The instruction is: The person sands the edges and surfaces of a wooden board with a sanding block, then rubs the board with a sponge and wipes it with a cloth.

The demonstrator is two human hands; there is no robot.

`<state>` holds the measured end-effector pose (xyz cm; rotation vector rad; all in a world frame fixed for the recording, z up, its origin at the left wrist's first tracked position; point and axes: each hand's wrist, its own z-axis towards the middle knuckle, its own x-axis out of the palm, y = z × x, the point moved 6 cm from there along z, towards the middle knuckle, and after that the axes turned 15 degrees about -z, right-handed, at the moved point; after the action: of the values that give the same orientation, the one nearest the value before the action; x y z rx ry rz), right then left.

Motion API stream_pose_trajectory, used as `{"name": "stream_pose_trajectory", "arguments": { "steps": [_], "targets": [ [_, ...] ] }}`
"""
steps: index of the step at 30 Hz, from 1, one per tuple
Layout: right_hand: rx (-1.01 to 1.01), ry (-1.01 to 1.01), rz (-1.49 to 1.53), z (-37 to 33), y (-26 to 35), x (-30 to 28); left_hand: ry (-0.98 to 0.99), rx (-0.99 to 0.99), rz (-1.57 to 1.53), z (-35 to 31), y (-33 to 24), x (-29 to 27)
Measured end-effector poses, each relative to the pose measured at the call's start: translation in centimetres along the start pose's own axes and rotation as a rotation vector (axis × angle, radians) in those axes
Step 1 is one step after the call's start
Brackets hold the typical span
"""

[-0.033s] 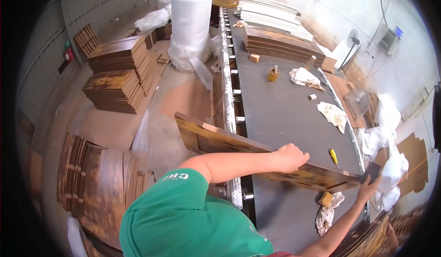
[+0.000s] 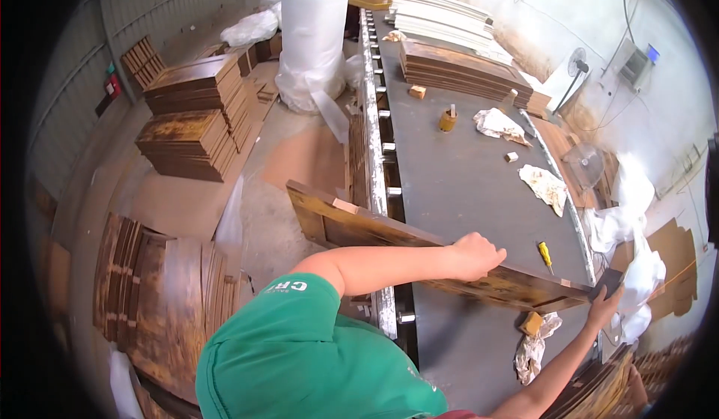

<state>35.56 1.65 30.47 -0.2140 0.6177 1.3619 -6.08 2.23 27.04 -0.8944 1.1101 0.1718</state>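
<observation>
A long brown wooden panel point(image 2: 389, 233) stands on its edge, slanting across the grey-topped bench point(image 2: 479, 187); its far end juts past the bench's left side. My left hand point(image 2: 476, 256) is closed over the panel's upper edge near the middle. At the panel's right end, my right hand point(image 2: 604, 305) grips a dark, flat sanding block point(image 2: 607, 281) against the corner. Just beyond the panel lies a yellow-handled screwdriver point(image 2: 544, 256). On the near side, a tan block point(image 2: 531, 323) rests beside a crumpled stained rag point(image 2: 533, 355).
Stacked brown panels point(image 2: 464, 74), a small brown jar point(image 2: 448, 119) and stained rags point(image 2: 500, 125) occupy the bench's far part. More panels point(image 2: 187, 131) stand left on the floor by a bubble-wrap roll point(image 2: 311, 44). Another person's hand point(image 2: 637, 385) shows at lower right.
</observation>
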Motion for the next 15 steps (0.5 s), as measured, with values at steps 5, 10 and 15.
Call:
{"name": "stream_pose_trajectory", "arguments": {
  "steps": [5,10,15],
  "targets": [
    [-0.015,0.82,0.433,-0.3,6.0,-0.8,0.016,-0.293,0.038,-7.9,5.0,-6.3],
    [0.09,0.676,0.335,-1.8,9.4,-1.8,-0.427,-0.381,0.174,-21.8,9.7,-14.3],
    [0.387,0.804,0.475,-3.6,7.8,-1.5,-0.563,-0.383,0.192,-25.8,12.3,-15.1]
  ]
}}
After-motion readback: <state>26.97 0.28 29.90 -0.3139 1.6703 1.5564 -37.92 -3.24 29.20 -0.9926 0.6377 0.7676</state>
